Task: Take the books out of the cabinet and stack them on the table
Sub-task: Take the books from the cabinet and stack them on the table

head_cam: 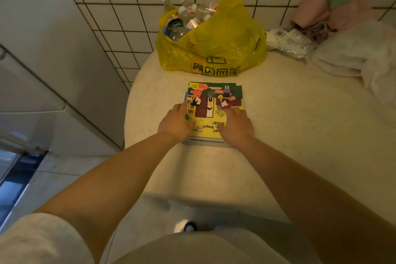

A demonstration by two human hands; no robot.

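The round tabletop (278,135) fills the middle of the frame, so I have room to pile things. At the top middle sits a yellow bag (214,49) full of bottles, pushed back out of my way. Soft cloths (353,55) lie at the upper right. In the middle is my stack of books (214,100). My left hand (175,122) and right hand (235,124) lie flat on the top cover, fingers spread, I think to keep the pile neat.
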